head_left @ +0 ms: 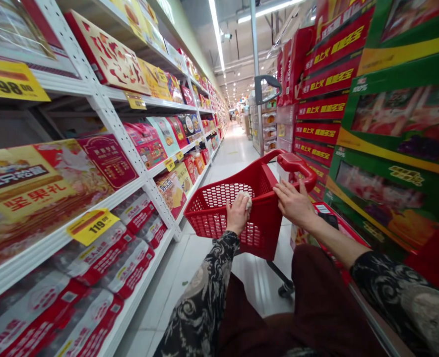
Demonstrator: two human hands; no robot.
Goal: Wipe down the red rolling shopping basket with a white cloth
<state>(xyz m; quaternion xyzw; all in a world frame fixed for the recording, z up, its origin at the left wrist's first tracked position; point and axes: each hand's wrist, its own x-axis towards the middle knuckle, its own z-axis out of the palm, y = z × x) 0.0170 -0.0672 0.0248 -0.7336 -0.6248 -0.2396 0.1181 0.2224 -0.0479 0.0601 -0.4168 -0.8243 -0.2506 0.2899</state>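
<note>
A red plastic shopping cart (219, 224) with a perforated basket stands in front of me, its handle (299, 166) toward the right. My left hand (237, 214) is closed on a crumpled white cloth (248, 201), pressed against the basket's side near the rim. Much of the cloth is hidden by the fingers. At the cart's handle end, my right hand (294, 201) grips the upper edge, fingers over the red plastic and thumb raised. Below the basket, a black caster wheel (286, 288) rests on the floor.
White shelving (130, 198) with boxed goods and bottle packs runs along the left. Stacked green cartons (383, 183) and red cartons (318, 110) rise at the right. Beyond the cart stands a metal pole (256, 54). The tiled aisle (234, 139) stretches ahead.
</note>
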